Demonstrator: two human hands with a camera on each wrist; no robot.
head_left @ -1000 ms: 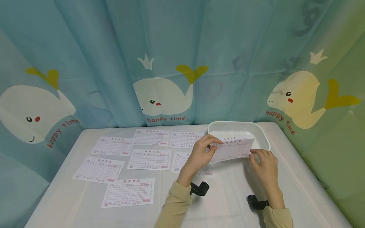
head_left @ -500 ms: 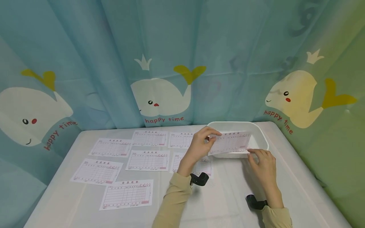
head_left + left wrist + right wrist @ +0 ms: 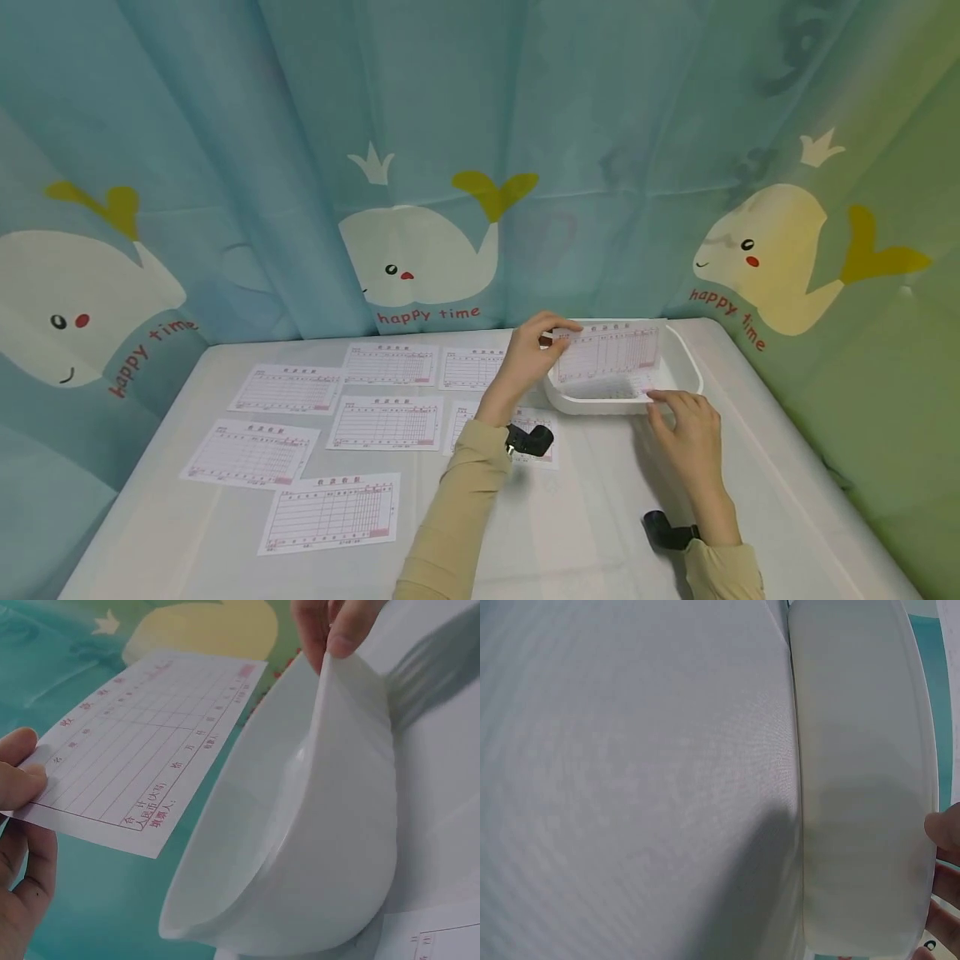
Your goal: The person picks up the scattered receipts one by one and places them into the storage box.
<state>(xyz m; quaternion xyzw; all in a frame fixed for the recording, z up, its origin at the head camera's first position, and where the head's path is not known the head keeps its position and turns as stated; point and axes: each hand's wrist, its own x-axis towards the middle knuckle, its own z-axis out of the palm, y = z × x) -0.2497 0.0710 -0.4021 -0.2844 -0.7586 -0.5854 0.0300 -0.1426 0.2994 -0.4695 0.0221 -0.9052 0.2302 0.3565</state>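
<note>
Head view: the left hand (image 3: 528,358), pinching the slip (image 3: 607,354) by its left end, is moving it back past the near rim of the tray (image 3: 600,407), so it is now hanging over the interior; the right hand (image 3: 690,433) is pinching that rim.

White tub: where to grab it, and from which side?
I'd pinch the near rim of the white tub, coming from the front right: it's thin and stands above the table; the right hand pinches it there. The left end looks worse, crowded by the left hand and its raised slip.
</note>
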